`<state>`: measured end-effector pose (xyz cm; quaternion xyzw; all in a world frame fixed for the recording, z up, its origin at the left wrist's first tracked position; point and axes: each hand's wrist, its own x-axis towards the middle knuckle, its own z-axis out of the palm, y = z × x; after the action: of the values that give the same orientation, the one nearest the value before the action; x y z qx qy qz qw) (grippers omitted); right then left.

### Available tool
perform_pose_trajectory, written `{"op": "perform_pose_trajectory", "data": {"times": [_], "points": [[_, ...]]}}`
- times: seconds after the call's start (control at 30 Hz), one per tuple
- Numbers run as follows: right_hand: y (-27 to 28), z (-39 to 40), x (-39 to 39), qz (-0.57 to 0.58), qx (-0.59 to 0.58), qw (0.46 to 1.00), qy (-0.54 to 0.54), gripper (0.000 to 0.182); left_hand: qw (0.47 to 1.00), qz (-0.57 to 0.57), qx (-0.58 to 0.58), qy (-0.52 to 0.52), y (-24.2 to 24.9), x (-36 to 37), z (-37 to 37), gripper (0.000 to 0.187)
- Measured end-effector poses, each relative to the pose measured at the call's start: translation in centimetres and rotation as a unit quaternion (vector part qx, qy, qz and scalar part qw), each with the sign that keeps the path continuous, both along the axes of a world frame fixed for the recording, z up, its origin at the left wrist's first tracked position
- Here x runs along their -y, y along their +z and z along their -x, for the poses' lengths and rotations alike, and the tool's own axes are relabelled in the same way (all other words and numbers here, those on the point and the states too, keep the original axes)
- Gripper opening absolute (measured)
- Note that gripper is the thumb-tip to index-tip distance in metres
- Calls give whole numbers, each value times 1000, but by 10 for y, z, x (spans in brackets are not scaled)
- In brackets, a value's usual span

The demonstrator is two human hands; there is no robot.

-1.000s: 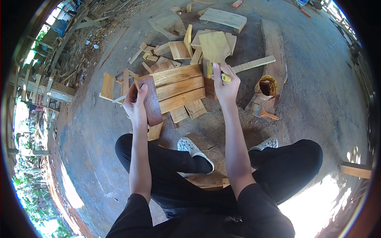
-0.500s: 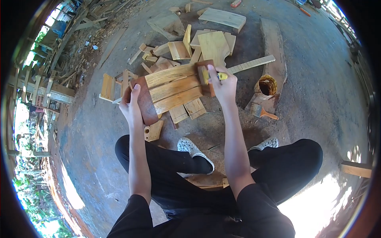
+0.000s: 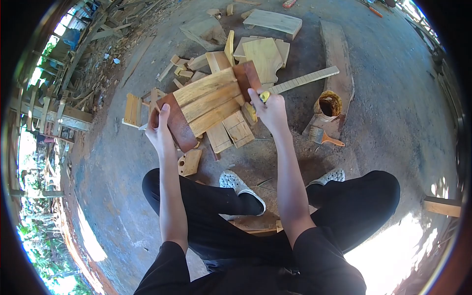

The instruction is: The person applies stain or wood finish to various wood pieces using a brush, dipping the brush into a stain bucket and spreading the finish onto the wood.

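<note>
A slatted wooden piece (image 3: 209,101) with reddish-brown end boards is held up and tilted, its right end higher. My left hand (image 3: 161,125) grips its left end board, thumb on top. At the lower edge of the right end board, my right hand (image 3: 269,108) is closed round a brush with a yellow handle (image 3: 265,96). The brush's head seems to be below the end board, partly hidden by it. Under the piece, smaller slatted wood pieces (image 3: 238,129) lie on the floor.
An open pot (image 3: 328,105) with brown stains stands on a long board (image 3: 337,54) at the right, a wide paintbrush (image 3: 324,137) beside it. Wood pieces (image 3: 263,54), a pale block (image 3: 273,22) and a narrow strip (image 3: 307,80) lie ahead. White shoes (image 3: 236,184) are below.
The right end of the slatted piece has risen and tilted. My right hand with the brush has moved slightly down and left, from the top of the right end board to its lower edge.
</note>
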<state>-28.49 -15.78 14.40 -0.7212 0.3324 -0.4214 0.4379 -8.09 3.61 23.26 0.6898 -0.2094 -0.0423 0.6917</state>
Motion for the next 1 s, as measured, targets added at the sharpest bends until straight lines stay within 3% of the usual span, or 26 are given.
{"op": "perform_pose_trajectory", "data": {"times": [0.1, 0.17, 0.2, 0.27, 0.43, 0.53, 0.57, 0.63, 0.83, 0.93, 1.0], "points": [[0, -4, 5, 25, 62, 995, -70, 27, 1000, 9, -1, 7, 0, 0, -5, 55], [14, -7, 1, -20, 185, 977, -107, 25, 997, 54, -51, -7, -9, -2, -16, 56], [20, -8, -3, -20, 185, 977, -107, 25, 997, 55, -51, -7, -8, -2, -15, 56], [31, -10, -14, 123, 143, 970, -155, 24, 998, 43, -53, -5, -5, 1, -6, 59], [48, -33, -50, 188, 143, 962, -139, 23, 999, 28, 7, -31, -5, 3, 9, 62], [55, -42, -69, 7, 253, 967, -21, 23, 996, 38, 50, -60, -13, 1, 7, 54], [57, -45, -78, 7, 253, 967, -21, 23, 995, 13, 71, -62, -17, 1, 7, 59], [78, -48, -93, -151, 406, 900, 50, 26, 994, -10, 92, -63, -12, 3, 13, 63], [67, -30, -55, -190, 414, 890, 18, 27, 994, 2, 85, -73, -12, -2, 13, 62], [44, -13, -22, -130, 377, 914, -67, 27, 991, -2, 109, -73, -10, -4, 15, 64], [16, -5, -4, 6, 259, 953, -159, 26, 991, -14, 111, -73, -8, -7, 13, 77]]}}
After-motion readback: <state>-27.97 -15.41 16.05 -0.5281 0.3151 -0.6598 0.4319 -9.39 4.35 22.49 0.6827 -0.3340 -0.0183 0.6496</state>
